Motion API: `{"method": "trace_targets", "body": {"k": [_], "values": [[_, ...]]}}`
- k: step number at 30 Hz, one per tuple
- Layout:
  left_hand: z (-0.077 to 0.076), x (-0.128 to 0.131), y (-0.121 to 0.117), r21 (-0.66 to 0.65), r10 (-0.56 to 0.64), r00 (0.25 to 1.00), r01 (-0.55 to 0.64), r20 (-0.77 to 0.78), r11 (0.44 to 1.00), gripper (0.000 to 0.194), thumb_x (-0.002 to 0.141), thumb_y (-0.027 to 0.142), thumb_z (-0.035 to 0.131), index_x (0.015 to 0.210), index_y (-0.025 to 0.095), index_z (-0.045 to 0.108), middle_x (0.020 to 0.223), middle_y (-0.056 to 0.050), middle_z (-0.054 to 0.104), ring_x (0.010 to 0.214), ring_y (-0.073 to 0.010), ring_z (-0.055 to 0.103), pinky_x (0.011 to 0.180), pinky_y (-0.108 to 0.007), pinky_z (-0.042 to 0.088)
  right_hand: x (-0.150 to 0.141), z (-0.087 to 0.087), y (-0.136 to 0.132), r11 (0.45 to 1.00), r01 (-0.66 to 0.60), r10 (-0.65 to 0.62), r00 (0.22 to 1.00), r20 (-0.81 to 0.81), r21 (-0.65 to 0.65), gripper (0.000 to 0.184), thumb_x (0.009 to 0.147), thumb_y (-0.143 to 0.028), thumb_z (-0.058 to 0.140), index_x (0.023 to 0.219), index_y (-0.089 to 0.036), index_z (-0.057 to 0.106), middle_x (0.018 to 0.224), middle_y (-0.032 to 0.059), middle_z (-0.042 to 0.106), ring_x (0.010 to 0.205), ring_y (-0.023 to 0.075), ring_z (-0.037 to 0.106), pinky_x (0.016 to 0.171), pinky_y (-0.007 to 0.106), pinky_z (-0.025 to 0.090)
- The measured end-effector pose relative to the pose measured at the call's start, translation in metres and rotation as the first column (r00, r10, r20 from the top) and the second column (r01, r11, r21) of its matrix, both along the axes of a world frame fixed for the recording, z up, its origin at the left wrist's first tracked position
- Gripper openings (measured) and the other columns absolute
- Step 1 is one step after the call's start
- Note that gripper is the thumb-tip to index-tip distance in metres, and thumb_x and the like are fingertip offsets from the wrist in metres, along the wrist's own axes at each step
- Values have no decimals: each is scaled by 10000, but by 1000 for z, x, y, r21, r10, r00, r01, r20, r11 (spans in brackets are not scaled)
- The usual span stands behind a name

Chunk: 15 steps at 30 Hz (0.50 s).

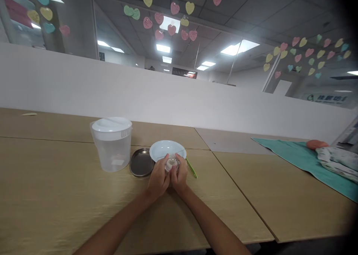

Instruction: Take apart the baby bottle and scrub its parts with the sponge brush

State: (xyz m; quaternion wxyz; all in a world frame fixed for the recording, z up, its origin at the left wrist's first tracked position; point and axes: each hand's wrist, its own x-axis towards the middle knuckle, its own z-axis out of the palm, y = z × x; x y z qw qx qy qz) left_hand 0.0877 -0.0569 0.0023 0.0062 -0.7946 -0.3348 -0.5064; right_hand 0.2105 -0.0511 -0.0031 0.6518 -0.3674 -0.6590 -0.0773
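Both of my hands come together just in front of a white bowl (165, 146). My left hand (159, 176) and my right hand (179, 173) are closed round a small clear and white object (171, 163), perhaps a little container; its exact kind is too small to make out. The fingers cover much of it. To the left of my hands lies a dark metal oval dish (142, 163). A green-handled tool (192, 168) rests on the table by the bowl's right side, its head hidden.
A clear plastic pitcher (113, 150) with a white lid stands at the left. On the right, a teal cloth (304, 158) carries folded patterned fabric (339, 160) and an orange-red item (317, 144). A low white wall (167, 100) backs the wooden table (69, 195).
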Motion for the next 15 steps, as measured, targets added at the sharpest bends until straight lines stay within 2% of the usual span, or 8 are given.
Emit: {"method": "trace_targets", "body": {"k": [4, 9, 12, 15], "values": [[0, -1, 2, 5, 10, 999, -10, -34, 1000, 551, 887, 235, 393, 1402, 157, 214, 1328, -165, 453, 1237, -260, 429, 1008, -455, 373, 0, 1, 0, 998, 37, -36, 999, 32, -42, 399, 898, -329, 360, 1233, -133, 453, 1103, 158, 569, 1009, 227, 552, 855, 416, 460], [0, -3, 2, 25, 35, 998, -34, -61, 999, 539, 897, 247, 386, 1397, 161, 205, 1323, -164, 453, 1226, -250, 436, 997, -443, 383, 5, 4, 0, 999, 32, -30, 998, 64, -29, 405, 891, -324, 369, 1230, -119, 451, 1063, 150, 577, 966, 218, 555, 830, 402, 463], [8, -3, -1, 29, 37, 996, -34, -78, 999, 525, 893, 262, 401, 1384, 170, 238, 1292, -156, 482, 1199, -248, 459, 982, -438, 395, 11, 5, 3, 999, 47, -49, 989, 137, 13, 400, 877, -314, 391, 1226, -129, 457, 1062, 144, 578, 950, 226, 548, 821, 415, 456], [24, -6, -14, 93, 42, 998, -38, -39, 995, 544, 863, 298, 467, 1361, 176, 283, 1300, -152, 471, 1222, -269, 433, 997, -454, 378, 17, 4, 4, 996, 62, -74, 978, 196, 67, 396, 868, -294, 407, 1227, -137, 457, 1053, 139, 582, 921, 230, 542, 803, 424, 450]]}}
